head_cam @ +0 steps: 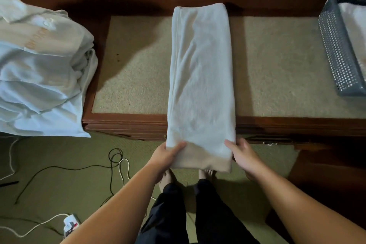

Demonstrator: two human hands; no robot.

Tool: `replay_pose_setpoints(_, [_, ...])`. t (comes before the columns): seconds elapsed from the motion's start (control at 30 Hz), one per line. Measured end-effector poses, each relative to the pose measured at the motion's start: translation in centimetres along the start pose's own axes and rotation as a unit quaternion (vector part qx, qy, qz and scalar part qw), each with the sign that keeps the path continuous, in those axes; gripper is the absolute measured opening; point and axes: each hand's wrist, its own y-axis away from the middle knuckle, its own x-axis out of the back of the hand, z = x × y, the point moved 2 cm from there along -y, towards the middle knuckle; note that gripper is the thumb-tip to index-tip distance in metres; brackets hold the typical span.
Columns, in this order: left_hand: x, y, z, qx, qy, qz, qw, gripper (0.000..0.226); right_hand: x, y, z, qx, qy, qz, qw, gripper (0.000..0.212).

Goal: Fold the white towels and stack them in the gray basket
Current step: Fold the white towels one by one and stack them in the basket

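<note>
A white towel (200,77), folded into a long narrow strip, lies across the table (277,77) from its far edge to past the near edge. My left hand (167,156) pinches the strip's near left corner, thumb on top. My right hand (244,156) grips the near right corner in the same way. The near end hangs off the table in front of me. A gray perforated basket (336,49) stands at the table's right end, with a folded white towel (354,24) inside it.
A heap of unfolded white towels (41,69) covers the table's left end. Black and white cables (116,162) and a power strip (70,224) lie on the carpet at lower left. My bare feet stand right below the towel's near end.
</note>
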Motion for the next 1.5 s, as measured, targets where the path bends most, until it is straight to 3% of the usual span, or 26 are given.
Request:
replay_pose_setpoints(0.1, [0.3,2.2,-0.3,-0.018,0.046,-0.020,0.999,0.079,0.6,2.4,-0.6,-0.001,-0.017,-0.005,1.000,0.034])
replay_pose_setpoints(0.17, [0.5,3.8,-0.1,-0.023,0.046,-0.020,0.998,0.066,1.0,4.1,-0.9,-0.014,-0.051,-0.003,0.999,0.036])
replay_pose_setpoints(0.27, [0.9,6.7,0.7,-0.029,0.049,0.004,0.998,0.041,1.6,6.5,-2.7,-0.010,-0.093,-0.007,0.996,0.036])
replay_pose_setpoints(0.33, [1.4,8.7,1.9,-0.042,0.045,0.020,0.998,0.038,2.1,8.0,-4.4,-0.003,-0.110,-0.028,0.994,0.049])
replay_pose_setpoints(0.4, [1.9,10.3,3.6,-0.071,0.023,0.041,0.996,0.037,2.7,9.8,-6.5,0.012,-0.101,-0.052,0.994,0.047])
replay_pose_setpoints(0.47, [2.1,12.1,5.8,-0.114,0.003,0.069,0.991,0.036,3.5,11.4,-8.2,0.056,-0.050,-0.050,0.996,0.034])
replay_pose_setpoints(0.57, [2.3,14.5,9.5,-0.188,-0.038,0.074,0.979,0.046,4.8,12.5,-10.3,0.148,0.031,0.026,0.988,0.019])
replay_pose_setpoints(0.67, [2.0,15.7,13.0,-0.232,-0.103,0.056,0.966,0.032,6.1,12.9,-13.0,0.232,0.067,0.062,0.968,0.020])
replay_pose_setpoints(0.73, [1.8,16.1,15.5,-0.254,-0.145,0.072,0.954,0.018,6.7,12.9,-15.2,0.267,0.086,0.044,0.959,0.025])
replay_pose_setpoints(0.8, [1.6,16.2,18.3,-0.264,-0.160,0.084,0.947,0.017,7.4,12.5,-17.5,0.276,0.105,0.011,0.955,0.033])
replay_pose_setpoints(0.87, [1.5,15.9,21.3,-0.271,-0.175,0.088,0.942,0.014,8.1,12.2,-20.2,0.286,0.110,-0.013,0.952,0.036])
replay_pose_setpoints(0.97, [1.7,15.1,25.6,-0.288,-0.204,0.031,0.935,0.016,9.2,11.4,-24.3,0.280,0.110,-0.060,0.952,0.027])
replay_pose_setpoints(1.03, [2.1,14.5,28.3,-0.304,-0.264,0.005,0.915,0.028,10.0,10.5,-26.7,0.279,0.132,-0.092,0.947,0.016])
replay_pose_setpoints(1.1, [2.7,13.5,30.8,-0.316,-0.338,0.022,0.886,0.038,10.5,9.4,-28.9,0.296,0.179,-0.107,0.932,0.022])
replay_pose_setpoints(1.2, [3.4,11.0,34.4,-0.326,-0.372,0.061,0.867,0.028,10.5,6.9,-32.2,0.327,0.233,-0.060,0.914,0.030])
replay_pose_setpoints(1.27, [3.8,8.7,36.9,-0.329,-0.366,0.076,0.867,0.016,10.2,4.4,-34.5,0.334,0.207,-0.028,0.919,0.026])
replay_pose_setpoints(1.4, [4.8,2.8,41.9,-0.335,-0.378,0.130,0.853,0.021,9.3,-1.4,-39.2,0.323,0.157,0.005,0.933,0.007])
replay_pose_setpoints(1.5, [4.9,-2.6,45.3,-0.328,-0.351,0.131,0.867,0.021,8.3,-6.4,-42.2,0.305,0.153,0.043,0.939,0.005])
